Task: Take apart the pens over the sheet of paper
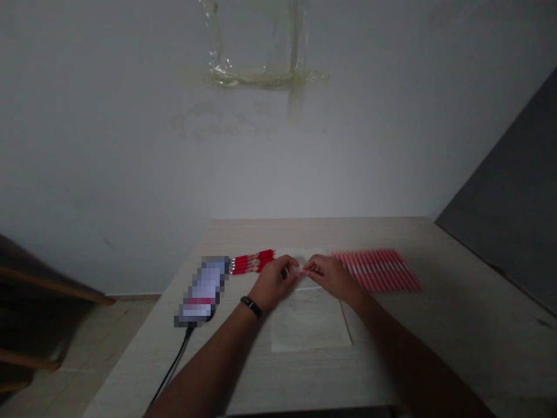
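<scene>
Translucent sheet (311,325) flat on pale worktop (456,325), centre, beneath both hands. Left hand (274,278) and right hand (331,276) close together over sheet's far half, fingers curled narrow, tips nearly meeting; cannot tell whether either grip holds anything. Just beside right hand: row of slim pinkish-red sticks (378,270). Beyond left hand: bright red sticks (246,266), then pixelated device (202,290) with black cable (176,354).

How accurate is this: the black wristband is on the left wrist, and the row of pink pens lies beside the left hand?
Wrong hand: the head view shows the row of pink pens beside the right hand; the black wristband is on the left wrist.
</scene>
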Available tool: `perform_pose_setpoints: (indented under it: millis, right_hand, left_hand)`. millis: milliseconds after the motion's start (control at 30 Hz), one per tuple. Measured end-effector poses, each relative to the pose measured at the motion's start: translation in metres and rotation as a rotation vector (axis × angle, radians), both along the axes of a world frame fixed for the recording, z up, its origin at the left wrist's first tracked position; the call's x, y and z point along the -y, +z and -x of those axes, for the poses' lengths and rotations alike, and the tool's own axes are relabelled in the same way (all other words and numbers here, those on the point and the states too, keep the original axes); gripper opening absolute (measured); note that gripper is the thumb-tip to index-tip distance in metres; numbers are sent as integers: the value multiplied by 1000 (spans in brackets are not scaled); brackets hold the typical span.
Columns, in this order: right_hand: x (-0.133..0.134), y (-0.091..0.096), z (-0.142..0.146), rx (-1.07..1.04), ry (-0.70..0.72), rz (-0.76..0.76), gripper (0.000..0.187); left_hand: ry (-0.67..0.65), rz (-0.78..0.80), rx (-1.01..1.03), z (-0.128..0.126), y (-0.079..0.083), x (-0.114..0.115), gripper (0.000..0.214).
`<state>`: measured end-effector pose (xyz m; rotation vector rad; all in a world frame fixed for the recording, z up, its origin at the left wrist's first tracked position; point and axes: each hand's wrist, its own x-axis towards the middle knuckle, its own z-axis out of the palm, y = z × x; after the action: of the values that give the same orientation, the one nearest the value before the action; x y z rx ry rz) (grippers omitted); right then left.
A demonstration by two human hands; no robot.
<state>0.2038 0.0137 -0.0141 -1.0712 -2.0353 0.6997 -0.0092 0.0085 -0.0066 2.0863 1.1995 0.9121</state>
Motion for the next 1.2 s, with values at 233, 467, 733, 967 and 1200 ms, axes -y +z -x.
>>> perform_pose_setpoints:
  millis: [233,467,733,967,1200]
  right_hand:
    - [-4,3,-5,24,-78,-53,2]
    - [-3,3,-4,17,-72,-37,0]
    - [-4,2,-7,38,-78,-15,3]
    - [-10,-5,-11,59,-177,-46,3]
    - [-9,-3,-11,67,-153,-62,3]
  left_hand:
    - [102,1,-91,7,-6,-6,18]
    - [70,28,-175,8,-11,-6,18]
    - [33,27,-180,7,-9,-3,25]
    - [56,-4,-144,9,-9,-7,23]
    - [0,-45,-164,7,-3,-5,22]
